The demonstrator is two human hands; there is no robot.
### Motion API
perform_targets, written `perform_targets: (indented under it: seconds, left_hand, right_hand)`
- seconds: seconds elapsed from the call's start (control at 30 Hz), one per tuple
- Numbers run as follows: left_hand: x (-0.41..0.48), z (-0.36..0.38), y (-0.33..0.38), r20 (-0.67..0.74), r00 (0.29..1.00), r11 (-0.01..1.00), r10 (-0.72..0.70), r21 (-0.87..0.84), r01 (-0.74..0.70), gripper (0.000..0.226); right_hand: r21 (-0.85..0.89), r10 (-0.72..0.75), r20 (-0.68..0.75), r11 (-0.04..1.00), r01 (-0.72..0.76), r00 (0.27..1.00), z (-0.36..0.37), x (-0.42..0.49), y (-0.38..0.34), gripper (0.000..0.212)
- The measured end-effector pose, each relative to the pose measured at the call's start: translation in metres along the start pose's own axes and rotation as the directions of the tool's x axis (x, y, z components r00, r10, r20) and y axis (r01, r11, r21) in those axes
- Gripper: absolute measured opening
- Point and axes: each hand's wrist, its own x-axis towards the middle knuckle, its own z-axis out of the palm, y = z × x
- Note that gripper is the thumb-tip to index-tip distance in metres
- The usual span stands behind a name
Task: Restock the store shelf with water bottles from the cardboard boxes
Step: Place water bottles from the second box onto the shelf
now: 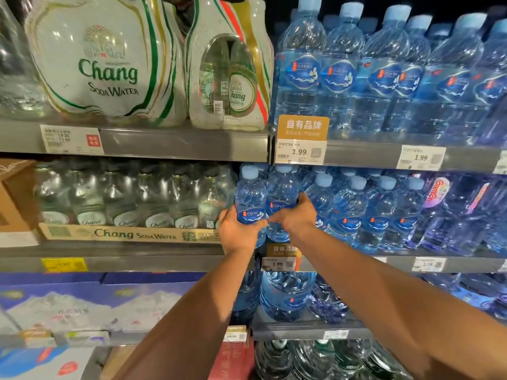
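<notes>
Left of the left hand (238, 232), gripping the left bottle (250, 200), a wrapped soda tray (131, 201) stands just beside. Right of the right hand (297, 216), gripping the right bottle (282, 193), a bottle row (365, 212) stands packed. Above, the shelf edge (219, 146) sits close; behind, room is open.

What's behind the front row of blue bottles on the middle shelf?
Pale-blue caps of a second row show above the front row's shoulders. Their bodies and anything deeper are hidden by the front bottles and the shelf above. Left hand and right hand grip its leftmost bottles.

Grey shelf (151, 264) carries water bottles (351, 212) (beside a Chang soda tray (123, 233)).
</notes>
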Motion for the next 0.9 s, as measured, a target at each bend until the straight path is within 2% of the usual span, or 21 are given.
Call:
perform_targets:
  seconds: [0.17,0.27,0.4,0.5,0.6,0.7,0.9]
  left_hand:
    - [-0.004,0.000,-0.005,-0.002,1.000,1.000,-0.016,-0.004,0.016,0.059]
    - [-0.005,-0.002,-0.003,0.005,1.000,1.000,-0.016,-0.009,0.016,0.056]
    - [-0.011,-0.006,0.003,-0.008,0.999,0.999,-0.035,-0.029,0.035,0.069]
    - [-0.013,-0.007,0.005,0.005,1.000,1.000,-0.008,0.014,0.008,0.061]
    - [-0.016,-0.006,0.005,0.053,0.998,0.999,0.034,0.041,-0.036,0.061]
    - [-0.017,-0.006,0.004,0.056,0.998,0.998,0.037,0.051,-0.040,0.063]
    - [-0.016,-0.013,0.001,0.087,0.993,0.994,0.079,0.062,-0.085,0.057]
  right_hand:
    - [0.044,0.027,0.052,0.999,-0.029,0.998,0.004,0.000,0.011,0.088]
    - [-0.031,0.037,0.056,0.999,-0.035,0.998,0.006,-0.003,0.020,0.086]
    - [-0.159,0.034,-0.005,0.987,-0.035,0.999,0.010,-0.005,0.022,0.081]
    - [-0.165,0.007,-0.054,0.986,-0.016,0.999,0.013,-0.008,0.023,0.085]
    - [-0.175,-0.007,-0.129,0.984,-0.016,0.992,0.013,-0.010,0.025,0.075]
    - [-0.189,-0.002,-0.145,0.982,-0.026,0.989,0.013,-0.010,0.024,0.063]
    - [-0.217,-0.001,-0.174,0.976,-0.037,0.985,0.015,-0.009,0.022,0.059]
